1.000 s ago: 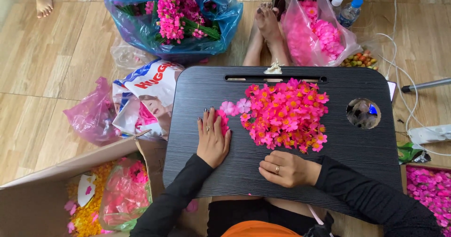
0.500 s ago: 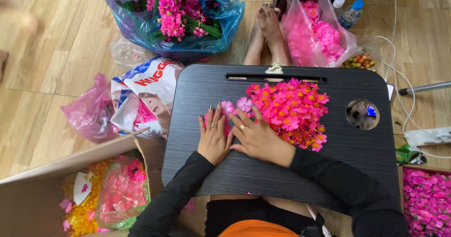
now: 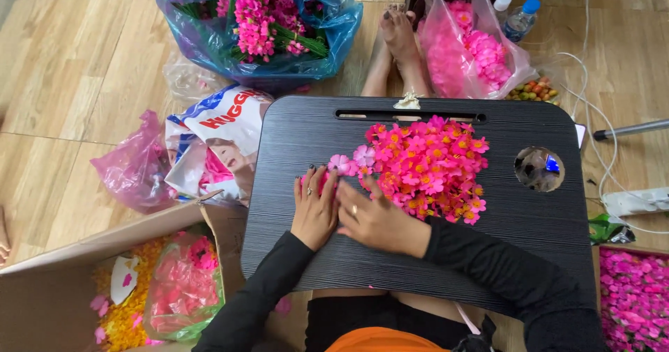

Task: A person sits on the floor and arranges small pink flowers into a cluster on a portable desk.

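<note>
My left hand (image 3: 315, 209) lay flat, fingers spread, on the black lap table (image 3: 502, 254), covering a few pink flowers (image 3: 346, 162). My right hand (image 3: 376, 216) rested open just beside it, holding nothing, touching the flower pile (image 3: 428, 164).

petals under both hands (image 3: 348, 209) hidden, cardboard box (image 3: 63, 282) cut off

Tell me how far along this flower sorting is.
Done: a few pale pink flowers lie apart at the left edge of the pile. In hand: the left hand lies flat on the black lap table, something pink showing under its fingers, and the right hand reaches the pile's edge. Left: the large heap of bright pink flowers is unsorted.
</note>
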